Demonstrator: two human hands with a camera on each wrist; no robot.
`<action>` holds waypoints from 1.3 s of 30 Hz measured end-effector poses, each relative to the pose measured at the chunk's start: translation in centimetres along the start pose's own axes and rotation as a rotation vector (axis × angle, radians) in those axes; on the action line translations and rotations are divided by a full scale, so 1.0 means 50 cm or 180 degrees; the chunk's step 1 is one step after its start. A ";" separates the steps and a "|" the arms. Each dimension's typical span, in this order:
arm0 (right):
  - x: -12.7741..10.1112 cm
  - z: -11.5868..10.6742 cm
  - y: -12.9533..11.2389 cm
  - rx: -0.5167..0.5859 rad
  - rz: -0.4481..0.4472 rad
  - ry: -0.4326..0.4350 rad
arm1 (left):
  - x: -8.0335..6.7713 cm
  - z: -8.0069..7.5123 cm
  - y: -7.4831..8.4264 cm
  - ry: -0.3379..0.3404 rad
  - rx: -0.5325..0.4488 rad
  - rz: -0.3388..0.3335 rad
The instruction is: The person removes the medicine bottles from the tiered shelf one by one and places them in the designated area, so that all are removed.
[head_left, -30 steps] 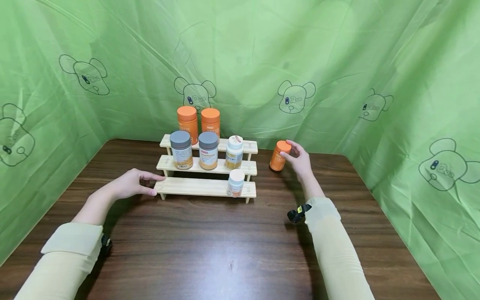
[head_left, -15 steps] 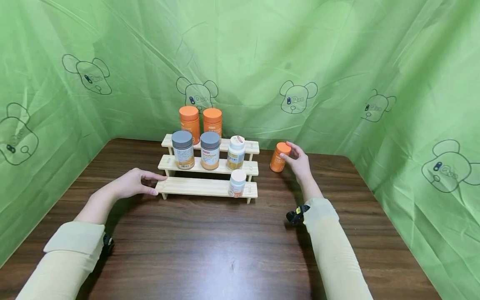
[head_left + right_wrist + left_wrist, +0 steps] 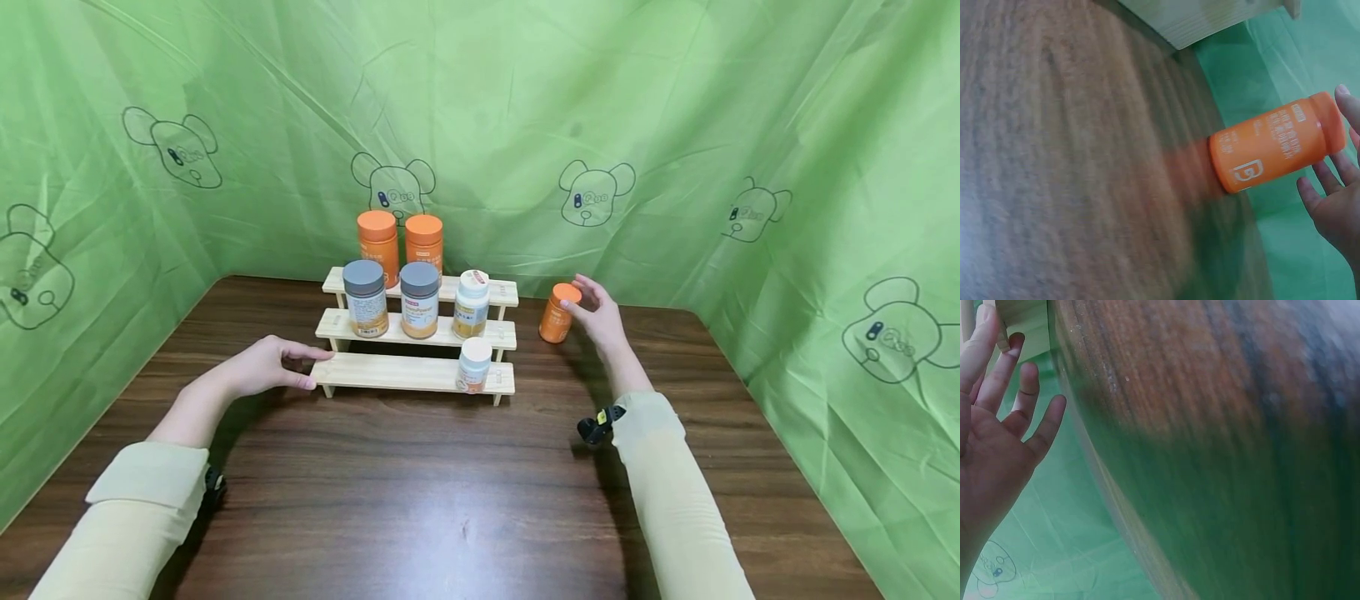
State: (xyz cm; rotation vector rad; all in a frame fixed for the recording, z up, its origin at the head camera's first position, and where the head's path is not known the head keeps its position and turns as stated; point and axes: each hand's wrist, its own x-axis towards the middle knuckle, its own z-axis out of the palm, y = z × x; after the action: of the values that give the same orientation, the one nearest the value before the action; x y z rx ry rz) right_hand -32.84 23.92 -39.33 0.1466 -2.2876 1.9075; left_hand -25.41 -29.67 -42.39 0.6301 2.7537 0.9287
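Change: across the last second almost nothing has shifted; the orange bottle [image 3: 558,313] stands on the same spot of the tabletop [image 3: 420,492], and both hands keep their places.
What that suggests: the right hand seems paused at the bottle's cap, neither lifting it nor drawing away; the bottle has not yet left the tabletop.
Right hand [image 3: 596,317]: fingers nearly straight and spread, fingertips at the orange cap; in the right wrist view the fingers [image 3: 1319,187] lie just beside the cap end and are not wrapped round the bottle [image 3: 1275,152]. Released rather than grasping; whether the tips truly press the cap cannot be told.
Left hand [image 3: 262,367]: relaxed and flat, thumb and forefinger touching the left end of the lowest step of the wooden rack [image 3: 397,372]. The left wrist view shows the fingers [image 3: 1000,381] straight, holding nothing.
Orange bottle: upright on the tabletop, just right of the rack, near the green cloth [image 3: 675,125] at the back.
Rack: two orange bottles [image 3: 397,242] on the top step; two grey-capped jars [image 3: 390,300] and a white-capped bottle [image 3: 471,304] on the middle step; one small white-capped bottle [image 3: 473,365] on the lowest.
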 end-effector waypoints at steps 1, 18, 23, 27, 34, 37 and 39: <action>-0.002 -0.001 -0.008 -0.0004 -0.0018 -0.0012 | 0.000 0.000 0.000 -0.0001 0.0003 0.0006; 0.008 -0.004 -0.093 -0.0105 -0.0099 -0.0027 | -0.001 0.002 0.001 0.0027 0.0034 0.0039; 0.015 0.001 -0.110 -0.0196 -0.0258 -0.0108 | 0.000 0.000 0.001 0.0028 0.0037 0.0048; 0.013 0.010 -0.135 -0.0214 -0.0310 -0.0172 | 0.000 0.000 0.000 0.0044 0.0087 0.0076; 0.007 0.027 -0.182 -0.0139 -0.0307 -0.0300 | 0.002 0.001 -0.003 0.0011 0.0049 0.0086; -0.005 0.039 -0.213 -0.0123 -0.0316 -0.0354 | 0.002 0.001 -0.003 -0.0008 -0.0015 0.0080; -0.012 0.049 -0.233 -0.0103 -0.0326 -0.0400 | 0.002 0.001 -0.003 -0.0020 -0.0063 0.0062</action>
State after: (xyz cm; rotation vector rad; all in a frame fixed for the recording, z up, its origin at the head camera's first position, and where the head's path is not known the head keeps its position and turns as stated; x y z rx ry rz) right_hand -30.33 19.36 -28.62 0.3825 -2.3388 1.8590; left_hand -25.51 -29.70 -42.52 0.6567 2.7343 0.9552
